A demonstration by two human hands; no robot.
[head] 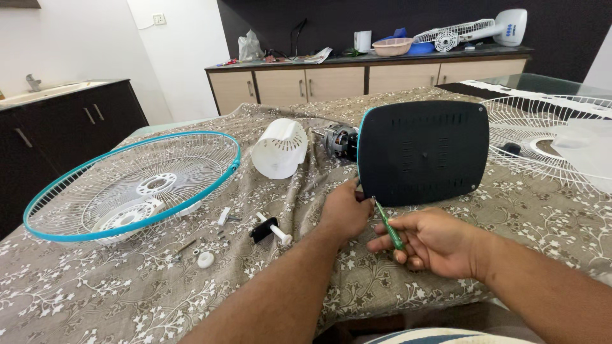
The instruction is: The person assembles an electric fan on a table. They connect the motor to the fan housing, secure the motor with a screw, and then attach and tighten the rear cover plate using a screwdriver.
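Table edge: the near edge of the table (127,306), under a brown flowered cloth, runs along the bottom of the view, with both forearms crossing it.
Open room: bare cloth lies in front of the hands and to the right of them; small white and black parts (268,229) are scattered to the left.
Fan base: the dark rounded base (421,151) stands on edge at mid-table, its lower left corner just above the hands.
Left hand: the left hand (344,209) is curled, fingers against the base's lower left corner.
Right hand: the right hand (433,241) is closed narrowly on a green screwdriver (389,227), whose tip points up at that same corner.
Left side: a blue-rimmed fan guard (134,185) lies tilted, well apart from the hands.
Behind: a white motor cover (279,148) and the motor (341,141) lie just left of the base.
Right edge: a white fan guard (542,137) lies flat beyond the base.
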